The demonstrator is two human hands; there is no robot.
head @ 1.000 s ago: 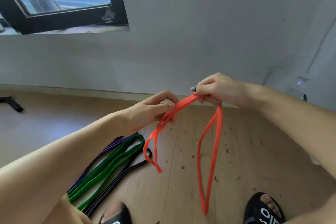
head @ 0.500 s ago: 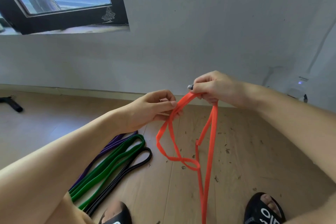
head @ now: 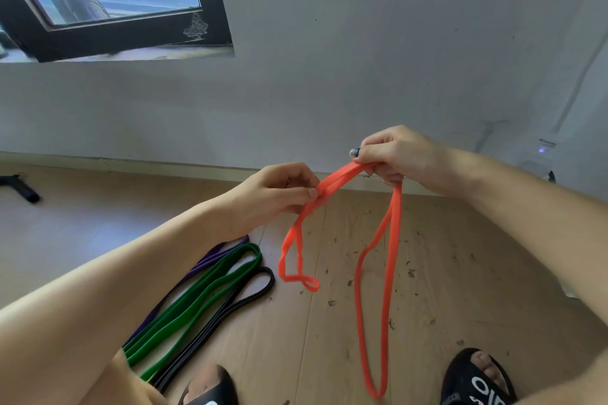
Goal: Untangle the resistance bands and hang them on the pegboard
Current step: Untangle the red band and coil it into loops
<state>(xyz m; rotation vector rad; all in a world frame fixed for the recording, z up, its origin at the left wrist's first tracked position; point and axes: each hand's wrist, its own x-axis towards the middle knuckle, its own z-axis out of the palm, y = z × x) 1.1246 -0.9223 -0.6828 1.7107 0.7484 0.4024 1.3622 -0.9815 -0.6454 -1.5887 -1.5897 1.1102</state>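
Now both hands, left hand (head: 279, 191) and right hand (head: 398, 154), pinch the flat orange band (head: 393, 240), loops dangling.

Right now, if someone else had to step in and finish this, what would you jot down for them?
Left hand: pinches the orange resistance band where two strands meet.
Right hand: grips the same band's top; a long loop hangs from it nearly to the floor, a short twisted loop hangs below the left hand.
Purple band, green band and black band lie side by side on the floor, at the person's left.
Done: nothing hung; no pegboard in view.
Left: work out the orange band's twist, then hang all four bands.
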